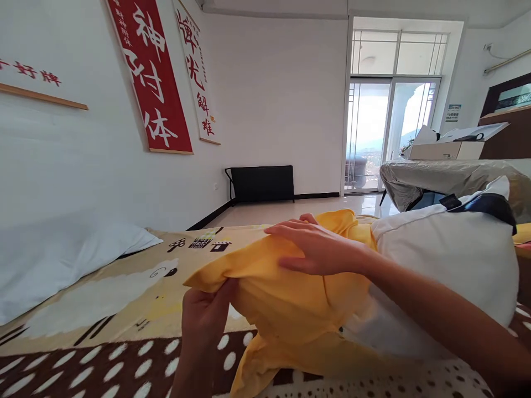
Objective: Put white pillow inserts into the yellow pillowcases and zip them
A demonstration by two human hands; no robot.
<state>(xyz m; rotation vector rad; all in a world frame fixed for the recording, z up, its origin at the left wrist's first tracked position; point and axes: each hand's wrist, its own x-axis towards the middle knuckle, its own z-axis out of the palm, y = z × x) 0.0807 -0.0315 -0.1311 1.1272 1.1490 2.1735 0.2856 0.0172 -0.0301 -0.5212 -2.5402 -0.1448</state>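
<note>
A bright yellow cloth (286, 293) lies bunched in front of me, with pointed corners toward the left. It may be a pillowcase, but its kind is not certain. My left hand (207, 309) pinches its upper left edge between thumb and fingers. Across the top of the cloth stretches my right hand (311, 246), fingers extended and nothing gripped in it. A bulky white fabric piece (448, 260) with a dark band at its top sits to the right, against the cloth; whether the two are joined is hidden.
Beneath lies a patterned blanket (112, 293) with a sheep and brown polka dots. A white pillow (83, 260) rests at the left. Farther off are a black folded frame (263, 183) by the wall and a plastic-covered table (452, 174) bearing an open box (448, 150).
</note>
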